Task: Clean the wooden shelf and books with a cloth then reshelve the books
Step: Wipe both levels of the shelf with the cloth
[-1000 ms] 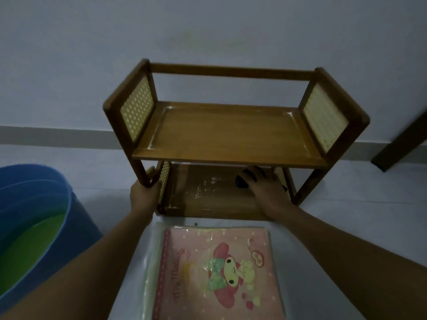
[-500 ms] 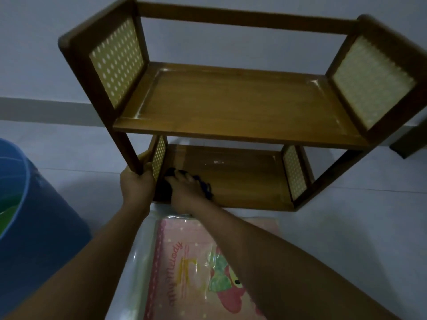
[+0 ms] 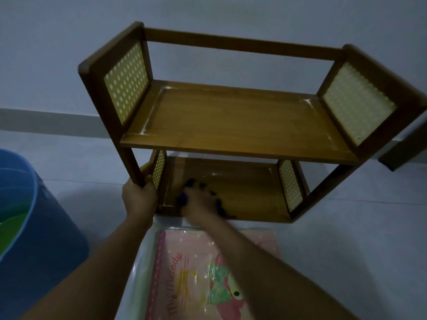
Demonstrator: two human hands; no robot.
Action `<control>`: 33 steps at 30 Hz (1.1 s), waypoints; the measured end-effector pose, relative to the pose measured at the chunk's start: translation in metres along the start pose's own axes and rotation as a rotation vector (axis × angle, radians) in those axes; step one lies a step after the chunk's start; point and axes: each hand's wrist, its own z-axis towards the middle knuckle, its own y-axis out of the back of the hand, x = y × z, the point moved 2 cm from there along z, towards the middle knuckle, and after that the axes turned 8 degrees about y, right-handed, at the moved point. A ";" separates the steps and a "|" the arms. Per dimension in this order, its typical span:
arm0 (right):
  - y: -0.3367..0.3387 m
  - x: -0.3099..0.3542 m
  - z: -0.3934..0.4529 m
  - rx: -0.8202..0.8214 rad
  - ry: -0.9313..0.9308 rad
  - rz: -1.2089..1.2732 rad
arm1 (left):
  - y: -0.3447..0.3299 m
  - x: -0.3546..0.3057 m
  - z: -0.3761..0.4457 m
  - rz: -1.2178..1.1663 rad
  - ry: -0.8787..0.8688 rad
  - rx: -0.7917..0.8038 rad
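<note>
Since a second ago my right hand (image 3: 198, 200) has slid from the right end of the lower board to its left end, near the side panel, and my view has come in closer to the wooden shelf (image 3: 242, 121). That hand lies flat, fingers spread and pressing down on a dark cloth (image 3: 220, 205), which bunches out from under the palm on the lower board. My left hand (image 3: 139, 198) is wrapped tight around the shelf's front left leg at its foot, fingers curled right round the post.

Most of the cloth is covered by my hand and the light is dim, so I cannot tell its exact colour or how it is folded. The far part of the lower board sits in shadow under the upper one.

A pink book (image 3: 184, 273) in a clear plastic sleeve lies flat on the floor just in front of the shelf, partly hidden by my right forearm and cut off by the bottom edge. Its cover reads "My Melody" beside a cartoon figure. A blue bucket (image 3: 34, 239) stands to the left, cut off by the frame.
</note>
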 end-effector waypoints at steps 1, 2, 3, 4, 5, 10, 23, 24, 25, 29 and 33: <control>-0.006 0.030 -0.003 0.030 0.122 0.019 | 0.001 0.000 0.000 0.002 -0.011 0.002; -0.007 0.049 -0.005 0.061 0.194 0.047 | 0.002 0.000 0.000 0.008 -0.022 0.001; -0.002 0.053 -0.003 0.089 0.226 0.093 | 0.002 -0.001 -0.001 0.017 -0.028 0.003; 0.005 0.046 -0.002 0.130 0.243 0.129 | 0.003 -0.001 0.001 0.033 -0.028 0.004; 0.012 0.030 -0.004 0.182 0.260 0.135 | 0.003 -0.001 0.001 0.046 -0.019 0.007; 0.063 -0.116 -0.044 0.180 -0.029 0.178 | 0.004 -0.004 -0.001 0.062 0.008 0.010; 0.004 0.066 -0.015 0.083 0.161 0.031 | 0.007 0.001 0.002 0.037 -0.010 0.098; 0.003 0.067 -0.010 0.024 0.168 0.009 | 0.007 0.001 0.003 0.047 -0.010 0.108; 0.005 0.064 -0.006 -0.017 0.168 0.008 | 0.006 0.000 0.005 0.055 -0.013 0.118; 0.008 0.045 0.037 -0.076 0.180 -0.084 | 0.007 0.001 0.008 0.070 -0.031 0.138; 0.020 0.025 0.086 -0.043 0.149 -0.115 | 0.009 0.003 0.006 0.112 -0.094 0.134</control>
